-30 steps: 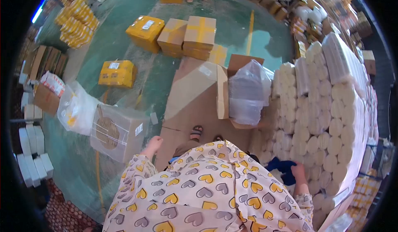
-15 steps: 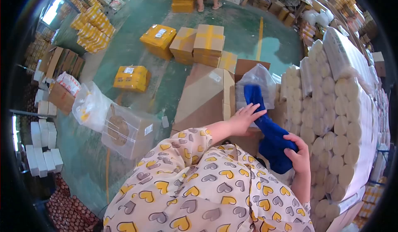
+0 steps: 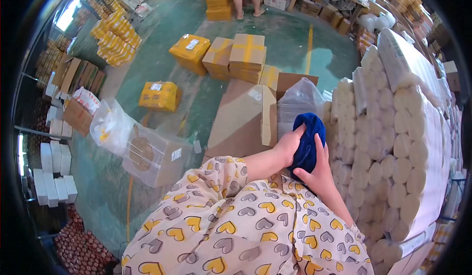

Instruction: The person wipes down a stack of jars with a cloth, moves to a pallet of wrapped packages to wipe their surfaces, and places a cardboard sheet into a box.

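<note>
A deep blue, plush-looking cloth (image 3: 306,153) is bunched into an oval bundle in front of my body. My left hand (image 3: 289,146) grips its left side, the fingers reaching over the top. My right hand (image 3: 320,169) holds it from the right, thumb at the lower edge and fingers up along the side. Just beyond the cloth is an open cardboard box (image 3: 269,115) with a clear plastic liner bag (image 3: 296,98) standing up inside it. The bottom of the box is hidden behind my hands and the cloth.
To my right rises a tall stack of plastic-wrapped cream rolls (image 3: 393,157). Ahead are taped cartons (image 3: 247,49) and a yellow-wrapped parcel (image 3: 160,96). A plastic-wrapped box (image 3: 155,157) and a clear bag (image 3: 110,127) lie to the left. A person (image 3: 247,0) stands far ahead.
The blue cloth has gone from hanging long between my hands to a compact bundle. My right hand has moved up and left, closer to my left hand.
</note>
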`<act>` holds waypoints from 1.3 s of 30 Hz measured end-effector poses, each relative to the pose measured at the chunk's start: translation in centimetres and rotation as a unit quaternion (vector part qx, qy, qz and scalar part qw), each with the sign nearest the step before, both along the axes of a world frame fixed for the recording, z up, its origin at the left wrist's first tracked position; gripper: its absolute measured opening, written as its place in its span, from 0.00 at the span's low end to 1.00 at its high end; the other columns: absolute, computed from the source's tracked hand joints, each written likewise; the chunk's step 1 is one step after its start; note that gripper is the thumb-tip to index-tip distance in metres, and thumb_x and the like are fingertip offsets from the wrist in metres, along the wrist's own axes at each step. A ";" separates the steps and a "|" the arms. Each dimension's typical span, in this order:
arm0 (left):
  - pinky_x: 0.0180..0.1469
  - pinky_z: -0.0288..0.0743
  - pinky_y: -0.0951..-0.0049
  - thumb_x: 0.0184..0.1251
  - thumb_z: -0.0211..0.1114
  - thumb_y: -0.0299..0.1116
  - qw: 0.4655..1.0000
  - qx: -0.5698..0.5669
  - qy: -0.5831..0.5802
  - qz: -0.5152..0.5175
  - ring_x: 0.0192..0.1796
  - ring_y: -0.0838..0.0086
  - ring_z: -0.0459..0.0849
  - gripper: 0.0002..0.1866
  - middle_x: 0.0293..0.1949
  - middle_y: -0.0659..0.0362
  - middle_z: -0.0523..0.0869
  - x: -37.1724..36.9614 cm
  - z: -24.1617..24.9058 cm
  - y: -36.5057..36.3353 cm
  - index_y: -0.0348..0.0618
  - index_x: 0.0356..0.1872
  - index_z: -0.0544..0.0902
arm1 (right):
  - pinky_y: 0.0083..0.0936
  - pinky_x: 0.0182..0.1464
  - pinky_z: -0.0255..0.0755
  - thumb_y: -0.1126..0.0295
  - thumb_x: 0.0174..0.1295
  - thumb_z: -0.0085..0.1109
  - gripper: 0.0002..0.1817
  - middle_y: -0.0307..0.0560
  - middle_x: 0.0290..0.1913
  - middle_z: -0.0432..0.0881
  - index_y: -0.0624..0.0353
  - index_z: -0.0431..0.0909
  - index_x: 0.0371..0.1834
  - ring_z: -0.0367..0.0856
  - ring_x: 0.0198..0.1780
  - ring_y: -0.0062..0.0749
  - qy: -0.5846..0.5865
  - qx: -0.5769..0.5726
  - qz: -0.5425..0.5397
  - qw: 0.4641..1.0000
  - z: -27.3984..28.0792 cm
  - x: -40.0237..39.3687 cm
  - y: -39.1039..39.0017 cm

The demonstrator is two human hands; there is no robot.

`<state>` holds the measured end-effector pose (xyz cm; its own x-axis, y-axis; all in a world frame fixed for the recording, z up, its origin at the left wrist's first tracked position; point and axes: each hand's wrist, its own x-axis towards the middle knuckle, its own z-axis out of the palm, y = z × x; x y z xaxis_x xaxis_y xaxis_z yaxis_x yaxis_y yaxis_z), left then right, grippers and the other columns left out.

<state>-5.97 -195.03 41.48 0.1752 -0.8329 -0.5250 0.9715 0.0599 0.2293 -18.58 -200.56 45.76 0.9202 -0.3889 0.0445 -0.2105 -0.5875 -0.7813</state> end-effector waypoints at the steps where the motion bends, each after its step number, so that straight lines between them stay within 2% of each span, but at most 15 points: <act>1: 0.49 0.76 0.68 0.69 0.47 0.46 0.999 0.010 -0.034 -0.006 0.44 0.68 0.82 0.19 0.42 0.56 0.82 -0.1 0.4 0.0 0.44 0.48 0.76 | 0.37 0.65 0.53 0.66 0.37 0.72 0.55 0.62 0.63 0.56 0.61 0.46 0.68 0.54 0.66 0.52 -0.006 0.010 -0.014 1.000 -0.1 -0.1 -0.3; 4: 0.43 0.75 0.77 0.66 0.54 0.40 0.958 0.057 -0.278 -0.047 0.38 0.77 0.80 0.15 0.36 0.61 0.81 -1.3 2.5 -0.4 0.40 0.45 0.75 | 0.34 0.64 0.56 0.68 0.38 0.71 0.54 0.58 0.63 0.58 0.62 0.44 0.68 0.59 0.64 0.43 -0.029 0.184 -0.081 0.979 -2.8 -1.4 -2.3; 8: 0.60 0.62 0.70 0.63 0.55 0.33 0.834 -0.096 -0.539 -0.067 0.57 0.67 0.70 0.25 0.53 0.49 0.73 -4.1 4.3 -0.6 0.32 0.59 0.63 | 0.31 0.63 0.57 0.73 0.39 0.71 0.54 0.48 0.63 0.60 0.59 0.44 0.69 0.61 0.63 0.34 0.062 0.328 -0.014 0.943 -0.2 -3.3 -5.5; 9: 0.66 0.51 0.69 0.62 0.55 0.29 0.783 -0.156 -0.599 -0.060 0.65 0.62 0.60 0.31 0.61 0.46 0.63 -4.5 4.3 -0.6 0.32 0.64 0.54 | 0.30 0.64 0.56 0.76 0.40 0.71 0.53 0.43 0.65 0.59 0.58 0.45 0.69 0.60 0.64 0.32 0.034 0.352 0.000 0.935 0.9 -3.4 -6.0; 10: 0.67 0.49 0.70 0.64 0.53 0.31 0.748 -0.172 -0.640 -0.034 0.65 0.66 0.59 0.31 0.63 0.49 0.62 -5.0 3.8 -0.8 0.36 0.65 0.52 | 0.29 0.64 0.56 0.73 0.42 0.70 0.51 0.41 0.65 0.59 0.58 0.47 0.69 0.60 0.64 0.29 -0.035 0.362 0.046 0.930 0.8 -3.1 -6.4; 13: 0.68 0.45 0.69 0.62 0.55 0.33 0.786 -0.186 -0.574 -0.132 0.69 0.60 0.54 0.35 0.64 0.44 0.58 -4.0 3.4 -0.8 0.32 0.66 0.48 | 0.29 0.62 0.58 0.70 0.45 0.69 0.45 0.41 0.62 0.65 0.58 0.54 0.67 0.64 0.61 0.28 -0.021 0.403 0.013 0.915 0.5 -3.1 -6.4; 15: 0.63 0.56 0.68 0.63 0.55 0.34 0.713 -0.148 -0.675 -0.117 0.64 0.59 0.64 0.28 0.58 0.44 0.67 -3.5 2.9 -0.6 0.34 0.61 0.59 | 0.28 0.60 0.61 0.69 0.47 0.66 0.37 0.42 0.58 0.70 0.58 0.61 0.63 0.68 0.57 0.28 -0.029 0.558 -0.082 0.825 -2.8 -2.6 -6.2; 18: 0.54 0.66 0.62 0.60 0.58 0.34 0.658 -0.016 -0.709 -0.255 0.52 0.50 0.73 0.21 0.47 0.39 0.75 -1.3 2.1 -1.0 0.32 0.51 0.68 | 0.28 0.58 0.63 0.69 0.49 0.64 0.32 0.42 0.54 0.73 0.59 0.66 0.60 0.70 0.54 0.28 0.002 0.410 -0.100 0.907 -5.6 -1.7 -5.9; 19: 0.43 0.70 0.56 0.56 0.61 0.36 0.625 -0.017 -0.766 -0.150 0.38 0.46 0.76 0.14 0.32 0.40 0.79 -1.3 0.1 -0.9 0.33 0.34 0.75 | 0.27 0.56 0.65 0.67 0.47 0.64 0.32 0.44 0.51 0.76 0.60 0.66 0.59 0.72 0.52 0.28 0.030 0.346 -0.089 0.933 -6.8 -1.4 -6.2; 20: 0.43 0.70 0.56 0.56 0.61 0.36 0.628 -0.020 -0.763 -0.152 0.38 0.46 0.76 0.14 0.32 0.40 0.79 -0.4 0.4 -1.0 0.33 0.34 0.75 | 0.27 0.56 0.65 0.67 0.47 0.64 0.32 0.44 0.51 0.76 0.60 0.66 0.59 0.72 0.52 0.28 0.033 0.345 -0.094 0.933 -6.7 -0.9 -6.5; 22: 0.38 0.71 0.56 0.54 0.63 0.41 0.496 0.007 -0.834 -0.243 0.32 0.49 0.78 0.16 0.25 0.45 0.79 1.8 0.5 -0.4 0.35 0.25 0.78 | 0.26 0.54 0.67 0.66 0.45 0.66 0.34 0.47 0.49 0.78 0.60 0.67 0.58 0.75 0.51 0.29 0.123 0.172 -0.131 0.969 -6.5 -0.4 -6.9; 24: 0.34 0.72 0.57 0.51 0.63 0.47 0.397 -0.011 -0.897 -0.192 0.30 0.54 0.80 0.19 0.23 0.49 0.80 4.9 -1.5 -0.2 0.38 0.18 0.78 | 0.27 0.53 0.68 0.66 0.43 0.65 0.33 0.52 0.48 0.79 0.54 0.68 0.57 0.78 0.50 0.34 0.172 0.096 -0.169 0.966 -5.9 0.5 -8.3; 30: 0.48 0.73 0.63 0.57 0.58 0.37 0.620 0.146 -0.738 -0.224 0.46 0.56 0.79 0.16 0.42 0.48 0.81 17.6 -8.6 5.4 0.39 0.44 0.79 | 0.34 0.48 0.72 0.70 0.40 0.60 0.31 0.48 0.47 0.77 0.41 0.71 0.55 0.77 0.46 0.44 0.269 -0.176 -0.213 0.923 1.1 2.7 -14.9; 34: 0.49 0.73 0.65 0.59 0.58 0.39 0.609 0.275 -0.655 -0.352 0.47 0.58 0.80 0.16 0.42 0.49 0.82 22.4 -16.6 12.1 0.40 0.44 0.78 | 0.35 0.48 0.71 0.74 0.38 0.60 0.33 0.42 0.50 0.75 0.38 0.71 0.55 0.74 0.49 0.42 0.188 -0.430 -0.230 0.853 7.7 7.0 -22.2; 39: 0.48 0.73 0.67 0.60 0.57 0.39 0.662 0.340 -0.551 -0.379 0.46 0.61 0.80 0.15 0.41 0.50 0.82 23.5 -24.6 17.7 0.41 0.44 0.79 | 0.33 0.51 0.65 0.77 0.45 0.54 0.31 0.33 0.59 0.69 0.37 0.71 0.56 0.68 0.54 0.37 0.154 -0.736 -0.172 0.636 12.7 15.9 -30.2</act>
